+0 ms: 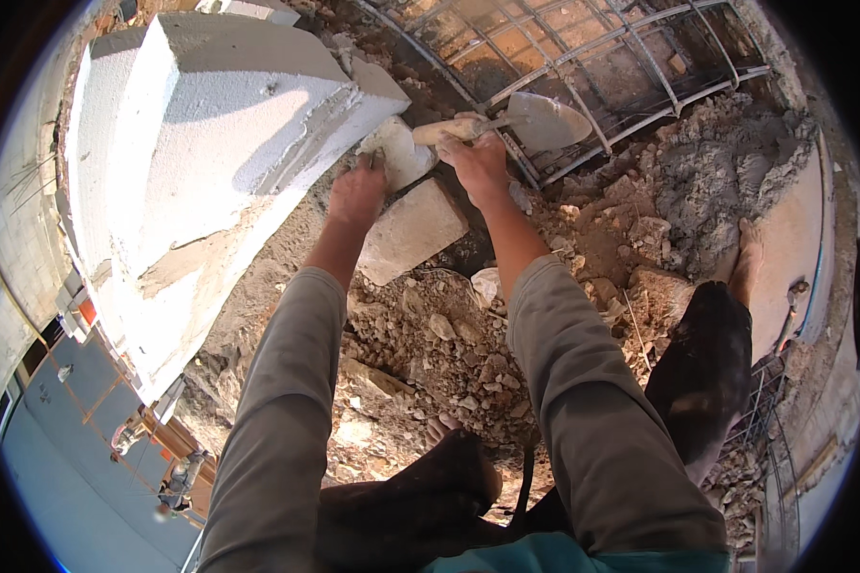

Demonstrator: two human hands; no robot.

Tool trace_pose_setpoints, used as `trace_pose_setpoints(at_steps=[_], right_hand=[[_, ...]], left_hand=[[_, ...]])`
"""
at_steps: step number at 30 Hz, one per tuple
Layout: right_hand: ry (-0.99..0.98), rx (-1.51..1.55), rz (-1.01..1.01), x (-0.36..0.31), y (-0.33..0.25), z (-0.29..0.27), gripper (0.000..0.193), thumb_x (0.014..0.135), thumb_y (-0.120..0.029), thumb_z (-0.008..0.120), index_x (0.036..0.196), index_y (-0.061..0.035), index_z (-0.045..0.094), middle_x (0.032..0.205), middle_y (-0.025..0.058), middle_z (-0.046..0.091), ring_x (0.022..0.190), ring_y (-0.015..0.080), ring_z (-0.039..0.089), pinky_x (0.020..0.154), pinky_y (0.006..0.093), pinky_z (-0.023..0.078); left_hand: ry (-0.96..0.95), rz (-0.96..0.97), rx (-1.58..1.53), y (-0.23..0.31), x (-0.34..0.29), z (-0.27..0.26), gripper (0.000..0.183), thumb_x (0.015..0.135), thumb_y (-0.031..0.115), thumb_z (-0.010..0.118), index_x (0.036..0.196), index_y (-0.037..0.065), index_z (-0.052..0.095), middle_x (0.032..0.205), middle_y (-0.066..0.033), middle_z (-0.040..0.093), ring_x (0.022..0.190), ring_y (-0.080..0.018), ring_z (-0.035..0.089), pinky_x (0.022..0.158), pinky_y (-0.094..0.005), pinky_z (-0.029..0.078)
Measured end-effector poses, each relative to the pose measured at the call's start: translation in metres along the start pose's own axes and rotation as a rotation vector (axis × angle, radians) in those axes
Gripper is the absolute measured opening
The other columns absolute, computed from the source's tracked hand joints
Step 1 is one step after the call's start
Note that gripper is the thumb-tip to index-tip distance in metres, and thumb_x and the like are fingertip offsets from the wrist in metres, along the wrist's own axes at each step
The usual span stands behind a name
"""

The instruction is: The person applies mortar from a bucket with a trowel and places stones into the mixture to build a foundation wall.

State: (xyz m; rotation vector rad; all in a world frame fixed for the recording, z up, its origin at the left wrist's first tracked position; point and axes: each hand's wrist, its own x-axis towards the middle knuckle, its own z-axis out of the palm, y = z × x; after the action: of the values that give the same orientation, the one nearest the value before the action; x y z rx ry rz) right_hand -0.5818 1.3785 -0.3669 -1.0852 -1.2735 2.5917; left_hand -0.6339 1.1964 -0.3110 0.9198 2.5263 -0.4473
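In my right hand (478,164) is a trowel (549,122) with a pale wooden handle; its pointed metal blade points right, over the edge of the steel bar grid. My left hand (357,191) is closed, fingers curled against the left edge of a small whitish block (403,158). That block sits beside the foot of a large white block wall (248,115). Nearer to me, a flat pale block (416,229) lies on the rubble between my forearms. Part of the left fingertips is hidden.
A grid of steel bars (583,67) spans the far side. Wet grey mortar (717,181) is heaped at the right. Loose stones and broken rubble (430,334) cover the ground by my bare feet. At the lower left, the ground drops away toward a lower level.
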Motion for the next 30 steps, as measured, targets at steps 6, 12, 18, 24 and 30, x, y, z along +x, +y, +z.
trace_pose_setpoints(at_steps=[6,12,18,24,30], right_hand=[[0.132,-0.017,-0.179,-0.011,-0.06,-0.041,0.035,0.083,0.0,0.071,0.113,0.0035,0.053,0.105,0.0142,0.064,0.087,0.0174,0.066,0.073,0.0299,0.057],[0.343,0.106,-0.279,-0.01,-0.05,-0.027,0.029,0.085,0.0,0.069,0.108,0.0081,0.054,0.1,0.016,0.066,0.085,0.0193,0.068,0.078,0.0339,0.061],[-0.063,-0.159,-0.135,-0.005,-0.023,0.001,0.035,0.082,0.002,0.069,0.114,0.0,0.056,0.098,0.0113,0.066,0.079,0.0197,0.066,0.069,0.0318,0.056],[0.096,-0.133,-0.039,-0.054,-0.094,-0.036,0.033,0.083,-0.004,0.072,0.112,0.0008,0.057,0.095,0.0126,0.067,0.078,0.0177,0.067,0.064,0.03,0.059],[0.135,-0.176,-0.05,-0.079,-0.064,-0.072,0.031,0.083,-0.006,0.073,0.11,-0.0008,0.06,0.1,0.0134,0.065,0.079,0.0174,0.067,0.062,0.028,0.06]], left_hand=[[0.032,-0.014,0.011,-0.003,-0.003,0.003,0.043,0.086,0.009,0.054,0.128,0.002,0.052,0.117,-0.0175,0.059,0.087,-0.0297,0.069,0.088,-0.0397,0.052],[0.049,-0.016,-0.019,-0.005,-0.002,0.004,0.05,0.087,0.009,0.054,0.136,0.003,0.047,0.119,-0.0169,0.058,0.087,-0.0292,0.069,0.087,-0.0392,0.052],[-0.023,-0.029,-0.006,0.002,0.0,-0.005,0.048,0.087,0.01,0.055,0.133,0.003,0.049,0.119,-0.017,0.058,0.087,-0.0284,0.069,0.082,-0.0389,0.054],[0.004,-0.068,-0.044,-0.001,-0.006,-0.001,0.043,0.089,0.017,0.057,0.129,0.005,0.051,0.119,-0.0152,0.058,0.089,-0.0302,0.069,0.077,-0.0406,0.056],[0.033,-0.108,-0.158,-0.004,-0.005,-0.011,0.034,0.088,0.024,0.059,0.12,0.012,0.055,0.114,-0.0134,0.061,0.091,-0.033,0.068,0.078,-0.0433,0.055]])
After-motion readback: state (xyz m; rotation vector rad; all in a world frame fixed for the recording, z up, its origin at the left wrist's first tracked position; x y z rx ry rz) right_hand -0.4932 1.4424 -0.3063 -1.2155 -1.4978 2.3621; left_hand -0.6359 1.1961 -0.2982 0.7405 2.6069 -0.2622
